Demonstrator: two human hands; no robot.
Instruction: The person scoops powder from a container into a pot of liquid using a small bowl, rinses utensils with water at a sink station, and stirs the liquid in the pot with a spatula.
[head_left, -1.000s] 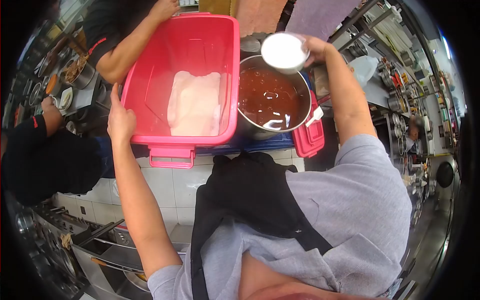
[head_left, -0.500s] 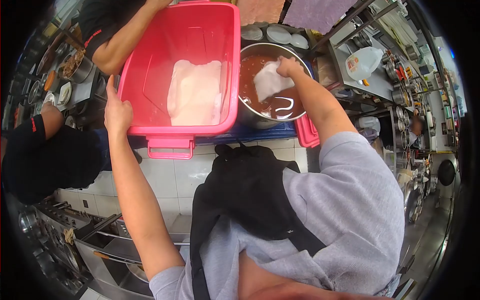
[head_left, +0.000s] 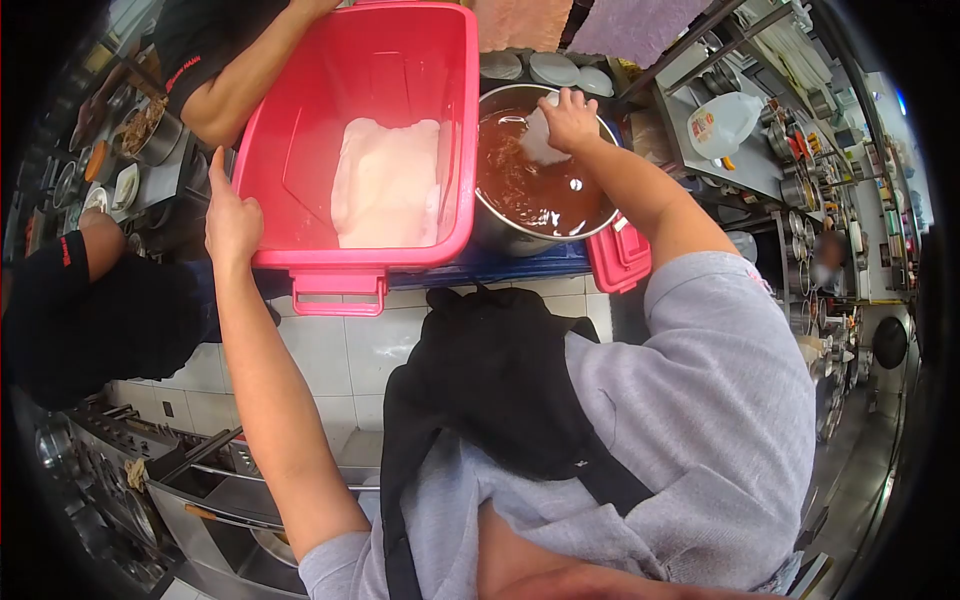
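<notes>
My left hand (head_left: pixel 234 218) grips the left rim of a large pink plastic bin (head_left: pixel 455 150), one finger stretched along the edge. A pale cream mass (head_left: pixel 388 185) with uneven edges lies on the bin's bottom. To its right stands a metal pot (head_left: pixel 520 240) holding reddish-brown liquid (head_left: pixel 525 195) with a rippled surface. My right hand (head_left: pixel 572 122) is over the pot's far right side, closed on a white scoop-like piece (head_left: pixel 541 138). That piece is tilted, its lower end at the liquid; its exact kind is unclear.
A co-worker's arm (head_left: pixel 235 95) reaches along the bin's far left; another person in black (head_left: pixel 110 320) stands at left. A pink lid (head_left: pixel 620 257) lies beside the pot, white round lids (head_left: pixel 555 69) behind it. A plastic jug (head_left: pixel 725 125) stands on the right shelf.
My right hand has lifted and shifted slightly toward the pot's far rim, tilting the white piece. The liquid is now more rippled. My left hand stays on the bin.
</notes>
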